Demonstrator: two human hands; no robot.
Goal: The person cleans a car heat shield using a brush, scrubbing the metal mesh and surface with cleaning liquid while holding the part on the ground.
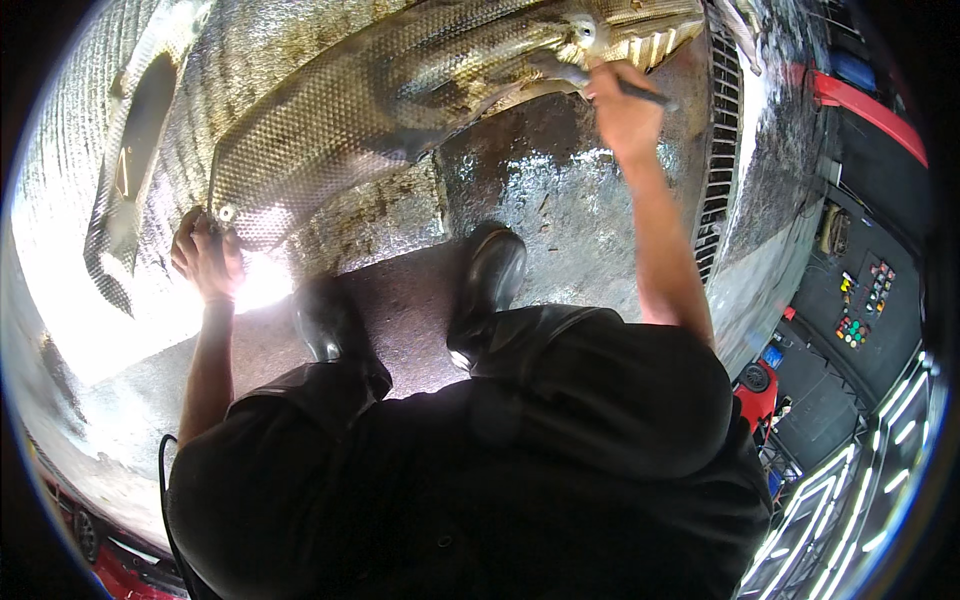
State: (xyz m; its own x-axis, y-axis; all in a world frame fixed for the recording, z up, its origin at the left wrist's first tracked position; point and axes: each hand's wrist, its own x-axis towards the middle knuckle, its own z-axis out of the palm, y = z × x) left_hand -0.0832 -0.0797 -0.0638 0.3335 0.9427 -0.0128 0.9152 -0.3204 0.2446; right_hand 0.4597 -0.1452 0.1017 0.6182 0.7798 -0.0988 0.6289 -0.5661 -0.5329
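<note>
A large embossed metal heat shield (300, 142) lies across the floor before me, wet and stained brown in places. My left hand (206, 259) grips its lower left corner, beside a round washer-like fitting (226, 214). At the upper right, my right hand (628, 112) is closed around the dark handle of a brush-like tool (559, 69), whose blurred head touches or hovers over the shield near another round pale fitting (584, 31). Whether the tool presses on the metal cannot be told.
A second, narrower embossed metal shield (112, 247) lies at the left on wet, ribbed cardboard-like sheeting (262, 45). A floor drain grate (721, 150) runs along the right. My black boots (495, 274) stand just below the shield. A red lift arm (870, 112) and red cars are farther off.
</note>
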